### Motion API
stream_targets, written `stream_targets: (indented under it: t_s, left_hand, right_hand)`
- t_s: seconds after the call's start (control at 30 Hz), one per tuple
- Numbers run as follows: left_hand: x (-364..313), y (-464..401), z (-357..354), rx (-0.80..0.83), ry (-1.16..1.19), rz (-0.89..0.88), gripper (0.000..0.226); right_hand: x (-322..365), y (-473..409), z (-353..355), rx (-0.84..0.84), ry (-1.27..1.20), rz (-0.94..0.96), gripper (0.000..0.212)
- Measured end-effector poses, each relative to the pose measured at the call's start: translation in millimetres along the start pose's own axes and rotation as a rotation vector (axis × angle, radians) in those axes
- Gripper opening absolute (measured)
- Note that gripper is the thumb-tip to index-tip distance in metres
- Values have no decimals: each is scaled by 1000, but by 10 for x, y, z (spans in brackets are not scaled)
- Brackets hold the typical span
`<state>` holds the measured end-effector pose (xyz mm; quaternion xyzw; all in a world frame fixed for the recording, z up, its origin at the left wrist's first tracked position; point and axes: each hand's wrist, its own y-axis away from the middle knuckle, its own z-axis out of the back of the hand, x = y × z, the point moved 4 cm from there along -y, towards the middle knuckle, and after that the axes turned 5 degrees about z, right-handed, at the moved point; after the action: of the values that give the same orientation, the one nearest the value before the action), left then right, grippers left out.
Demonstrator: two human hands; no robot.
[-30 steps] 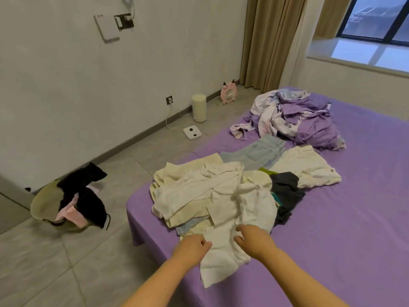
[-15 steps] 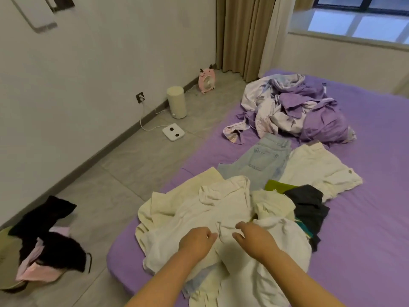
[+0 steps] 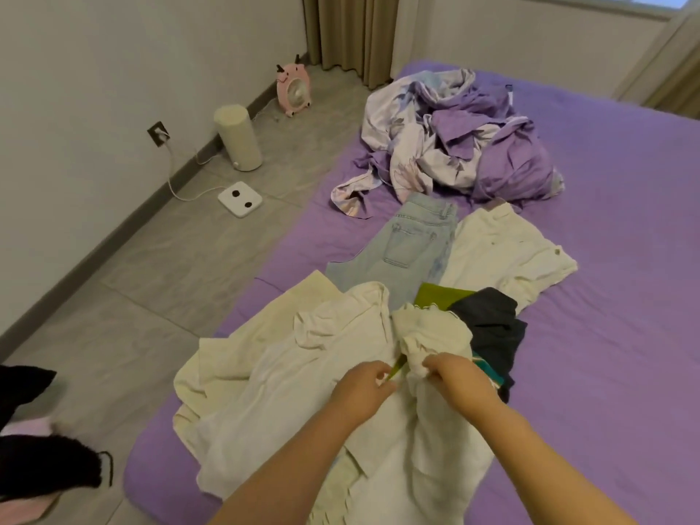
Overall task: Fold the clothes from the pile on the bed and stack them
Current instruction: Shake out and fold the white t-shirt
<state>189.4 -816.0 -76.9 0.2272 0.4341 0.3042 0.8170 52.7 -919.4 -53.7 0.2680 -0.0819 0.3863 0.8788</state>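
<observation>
A pile of clothes lies on the near part of the purple bed [image 3: 606, 335]. On top is a white shirt [image 3: 303, 373], over a cream garment [image 3: 242, 350]. My left hand [image 3: 363, 388] pinches the white shirt's fabric near its middle. My right hand [image 3: 458, 377] grips a bunched cream-white garment [image 3: 432, 331] beside it. A thin green strip shows between the two hands. Behind lie light blue jeans [image 3: 409, 252], a cream top [image 3: 503, 252], a green piece [image 3: 435, 295] and a dark garment [image 3: 492, 327].
A crumpled purple and floral bedding heap [image 3: 462, 134] sits at the bed's far end. On the tiled floor stand a cream cylinder [image 3: 238, 138], a pink fan [image 3: 293, 87] and a white scale [image 3: 239, 198]. Black and pink clothes [image 3: 34, 449] lie at left.
Both hands moved forward over the pile and took hold of the white fabric at its middle. The view tilted down and came closer to the bed.
</observation>
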Motion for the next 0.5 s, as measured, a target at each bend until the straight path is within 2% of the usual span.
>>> stream_targets:
  t_s: [0.07, 0.13, 0.23, 0.33, 0.47, 0.5]
  left_hand:
    - [-248, 14, 28, 24, 20, -131, 55]
    - [-477, 63, 74, 80, 59, -202, 59]
    - [-721, 172, 195, 134, 157, -220, 42]
    - [-925, 396, 408, 181, 327, -237, 24]
    - [-1243, 810, 791, 68, 466, -281, 27]
    - [-1336, 927, 887, 27, 497, -304, 21]
  right_hand:
    - [2, 66, 159, 5, -257, 24, 23]
    - [68, 158, 374, -22, -444, 64, 18]
    - [196, 322, 797, -104, -573, 139, 10]
    - [191, 525, 1209, -167, -675, 87, 5]
    - [140, 849, 1690, -262, -782, -8, 29]
    - [153, 940, 1795, -281, -799, -8, 35]
